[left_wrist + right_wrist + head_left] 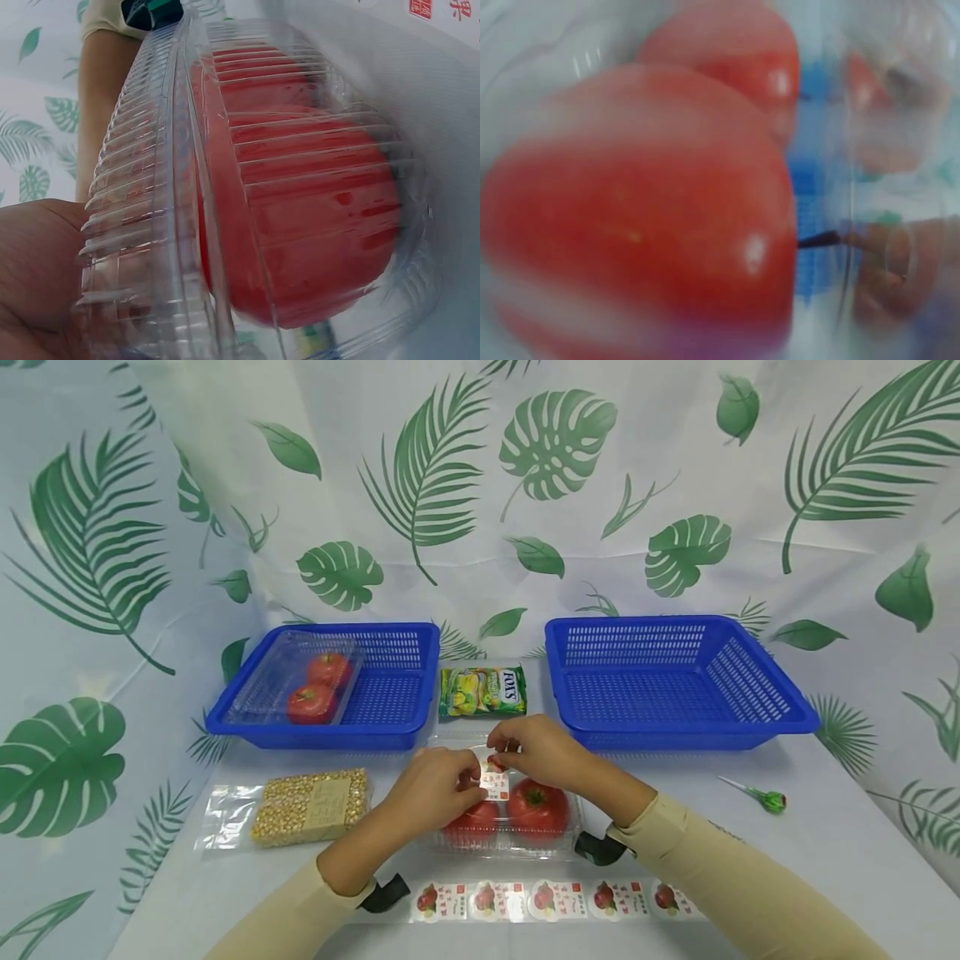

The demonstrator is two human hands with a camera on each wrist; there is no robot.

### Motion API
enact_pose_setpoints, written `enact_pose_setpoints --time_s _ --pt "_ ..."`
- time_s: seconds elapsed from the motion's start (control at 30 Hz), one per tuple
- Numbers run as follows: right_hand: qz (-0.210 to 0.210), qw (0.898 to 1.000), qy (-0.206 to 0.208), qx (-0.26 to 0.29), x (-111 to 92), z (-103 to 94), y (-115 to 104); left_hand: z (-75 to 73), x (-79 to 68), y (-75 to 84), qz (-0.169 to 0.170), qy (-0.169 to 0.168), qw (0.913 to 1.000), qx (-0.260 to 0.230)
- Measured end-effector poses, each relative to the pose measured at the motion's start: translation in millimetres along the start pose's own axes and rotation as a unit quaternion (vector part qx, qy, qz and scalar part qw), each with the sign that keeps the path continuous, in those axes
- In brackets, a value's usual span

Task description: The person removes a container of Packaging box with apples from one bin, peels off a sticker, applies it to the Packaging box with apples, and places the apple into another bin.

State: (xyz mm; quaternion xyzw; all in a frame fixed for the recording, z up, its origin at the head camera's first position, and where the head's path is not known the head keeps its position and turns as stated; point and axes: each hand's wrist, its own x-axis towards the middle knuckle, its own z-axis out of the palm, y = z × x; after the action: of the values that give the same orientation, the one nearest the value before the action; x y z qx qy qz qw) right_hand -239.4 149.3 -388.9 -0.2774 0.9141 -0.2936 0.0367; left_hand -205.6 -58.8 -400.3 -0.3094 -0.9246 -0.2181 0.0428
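Observation:
A clear plastic clamshell box (517, 847) with two red apples (537, 810) inside lies in front of the person, its lid over the fruit. Above the lid, both hands meet at a white sticker (493, 785) with a red fruit print. The left hand (435, 785) pinches the sticker's left edge between thumb and fingertips. At its upper right, the right hand (540, 747) holds it with curled fingers. The left wrist view shows the box's ribbed side close up, and the right wrist view shows a stemmed apple (645, 217) through the plastic.
A strip of stickers (487, 902) lies along the front. The left blue basket (386, 727) contains another clear box of apples; a second blue basket (675, 727) stands right. Nearby are a corn kernel bag (288, 810), a green candy bag (480, 692) and a lollipop (768, 799).

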Motion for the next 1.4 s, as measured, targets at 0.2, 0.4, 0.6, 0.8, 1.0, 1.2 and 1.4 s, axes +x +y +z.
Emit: enact_pose_setpoints --time_s 0.2,0.4,0.6,0.8,1.0,1.2,1.4 --pt "-0.011 1.000 0.001 -0.001 1 0.3 0 1.0 0.0 -0.6 0.003 0.001 1.0000 -0.003" --pt "-0.006 1.000 -0.006 -0.021 1 1.0 0 2.5 -1.2 -1.4 0.044 0.021 0.9987 0.019" --pt "-0.038 0.996 -0.021 -0.074 -1 -1.8 -3 2.8 -0.8 -3.2 0.109 0.032 0.9932 0.026" --pt "-0.090 0.988 -0.049 -0.117 -12 -8.1 -5 2.6 -0.6 -6.2 0.140 0.010 0.9900 0.010" --pt "-0.108 0.973 -0.102 -0.176 -34 -13.5 -8 0.1 -0.6 -12.5 0.127 -0.038 0.9912 0.011" --pt "-0.099 0.961 -0.141 -0.218 -56 -14.5 -16 -2.5 1.9 -14.9 0.116 -0.070 0.9908 0.007" --pt "-0.114 0.961 -0.138 -0.211 -70 -13.6 -18 -4.3 1.7 -15.0 0.121 -0.096 0.9878 0.022"
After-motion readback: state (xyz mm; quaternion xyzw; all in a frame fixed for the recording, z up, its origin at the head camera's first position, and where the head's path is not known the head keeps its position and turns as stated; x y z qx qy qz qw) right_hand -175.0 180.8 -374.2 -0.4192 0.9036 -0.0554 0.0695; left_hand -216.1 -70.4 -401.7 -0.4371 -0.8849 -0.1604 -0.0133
